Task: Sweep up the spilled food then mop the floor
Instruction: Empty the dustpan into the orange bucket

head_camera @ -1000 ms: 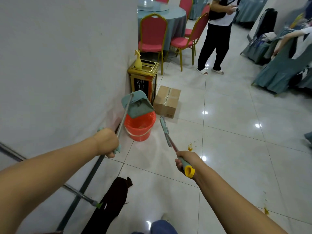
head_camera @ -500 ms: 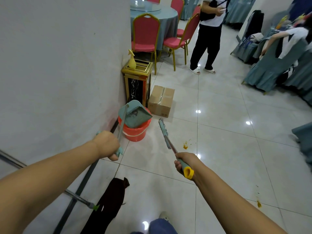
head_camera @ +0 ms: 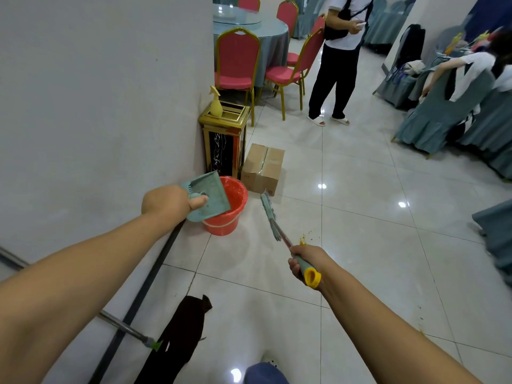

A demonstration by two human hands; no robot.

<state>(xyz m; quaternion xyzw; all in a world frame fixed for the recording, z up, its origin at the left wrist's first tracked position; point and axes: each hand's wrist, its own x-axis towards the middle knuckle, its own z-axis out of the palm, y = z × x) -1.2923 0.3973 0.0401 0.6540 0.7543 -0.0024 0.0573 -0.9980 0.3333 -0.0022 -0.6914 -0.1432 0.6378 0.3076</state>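
**Dustpan tipped at the bucket, broom gripped, spill on the tiles**

The wall [head_camera: 97,120] runs close along the left. Its dark skirting passes under the left hand [head_camera: 166,203], so there is little room on that side. Past the left fingers, against the wall, stands a gold-trimmed bin [head_camera: 224,142] with a yellow sprayer [head_camera: 215,103] on top. A box [head_camera: 263,167] sits just right of the bin. The floor [head_camera: 360,245] is open tile to the right of the right hand [head_camera: 304,259]. It is bounded far off by red chairs [head_camera: 238,59], a standing person [head_camera: 338,67] and grey-covered seats [head_camera: 443,115].

The left fingers grip the dustpan [head_camera: 213,189], with the thumb pressed on its face. The pan is tilted, and its lower edge overlaps the rim of the red bucket [head_camera: 230,217], which stands just beyond and right of those fingers.

The right fingers are curled round the broom [head_camera: 270,217] near its yellow end cap. The shaft runs forward and left from them towards the box. Whether the head touches the floor cannot be told.

The food [head_camera: 303,240], a small orange smear, lies on the tile just beyond the right fingers, right of the shaft. More crumbs [head_camera: 421,317] lie well to the right of the right forearm.

The mop [head_camera: 180,336] lies behind both hands, under the left forearm. Its dark cloth is on the floor beside the skirting.
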